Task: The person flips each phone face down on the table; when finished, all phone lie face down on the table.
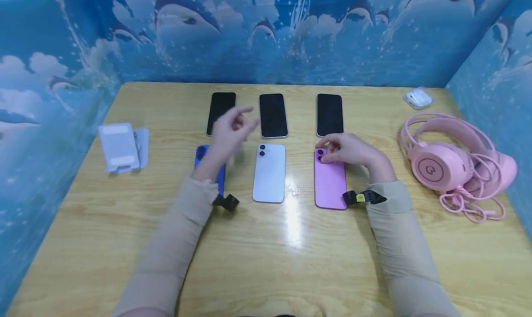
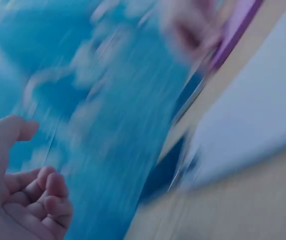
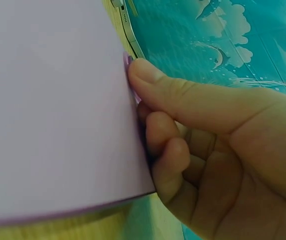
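My right hand (image 1: 353, 150) pinches the top end of a pink phone (image 1: 330, 183), which lies back up. In the right wrist view the thumb (image 3: 148, 75) sits by the camera end, with fingers curled at the phone's edge. Above the table hovers my left hand (image 1: 230, 132), holding nothing, its fingers loosely bent and thumb apart. Its wrist partly covers a blue phone (image 1: 221, 176). Between the hands lies a white phone (image 1: 269, 174), back up. Behind these are three phones with dark screens up: a left one (image 1: 222, 105), a middle one (image 1: 273, 116) and a right one (image 1: 330, 114).
Pink headphones (image 1: 442, 167) with a coiled cable lie at the right of the wooden table (image 1: 257, 261). A small clear-and-white case (image 1: 418, 98) is at the back right corner. On the left lies a white, flat-panelled object (image 1: 120, 146). Dolphin-print cloth (image 1: 266, 54) stands behind.
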The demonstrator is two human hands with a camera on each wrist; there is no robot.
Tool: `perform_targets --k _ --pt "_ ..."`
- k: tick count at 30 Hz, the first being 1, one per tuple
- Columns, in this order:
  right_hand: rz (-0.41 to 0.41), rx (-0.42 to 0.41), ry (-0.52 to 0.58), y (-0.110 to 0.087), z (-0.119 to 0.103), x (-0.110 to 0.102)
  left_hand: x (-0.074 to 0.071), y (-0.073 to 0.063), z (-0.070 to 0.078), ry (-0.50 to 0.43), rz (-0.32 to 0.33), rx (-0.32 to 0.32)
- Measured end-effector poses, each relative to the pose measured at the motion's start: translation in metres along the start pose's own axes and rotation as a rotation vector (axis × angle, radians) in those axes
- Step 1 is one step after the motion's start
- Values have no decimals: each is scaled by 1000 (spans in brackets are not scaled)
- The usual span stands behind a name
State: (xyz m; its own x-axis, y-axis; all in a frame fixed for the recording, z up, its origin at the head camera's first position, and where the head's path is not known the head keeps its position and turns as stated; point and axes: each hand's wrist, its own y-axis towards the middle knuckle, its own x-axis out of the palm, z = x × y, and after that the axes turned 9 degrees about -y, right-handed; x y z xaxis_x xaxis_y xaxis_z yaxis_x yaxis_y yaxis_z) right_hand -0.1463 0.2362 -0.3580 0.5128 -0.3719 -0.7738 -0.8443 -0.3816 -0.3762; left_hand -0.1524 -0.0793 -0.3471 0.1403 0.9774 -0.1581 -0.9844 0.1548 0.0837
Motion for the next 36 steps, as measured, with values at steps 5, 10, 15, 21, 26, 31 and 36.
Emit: perform_targets --k 5,10,15,21,26,31,36 --pt "4 -24 -6 -1 -2 0 -59 18 -27 -47 316 -21" --pt "17 -21 -15 -6 -3 1 -78 21 -58 -86 474 -102" --pt "91 -37 -5 0 -21 4 -83 20 -71 -3 459 -172" --pt "227 -101 92 44 -87 13 -85 22 -73 174 368 -145" --pt "284 -113 241 95 -135 37 -86 25 -74 257 322 -120" --pt "306 -51 357 128 -163 60 -87 23 -75 324 295 -152" --pt "316 25 463 145 -174 77 -87 20 -72 328 283 -182"
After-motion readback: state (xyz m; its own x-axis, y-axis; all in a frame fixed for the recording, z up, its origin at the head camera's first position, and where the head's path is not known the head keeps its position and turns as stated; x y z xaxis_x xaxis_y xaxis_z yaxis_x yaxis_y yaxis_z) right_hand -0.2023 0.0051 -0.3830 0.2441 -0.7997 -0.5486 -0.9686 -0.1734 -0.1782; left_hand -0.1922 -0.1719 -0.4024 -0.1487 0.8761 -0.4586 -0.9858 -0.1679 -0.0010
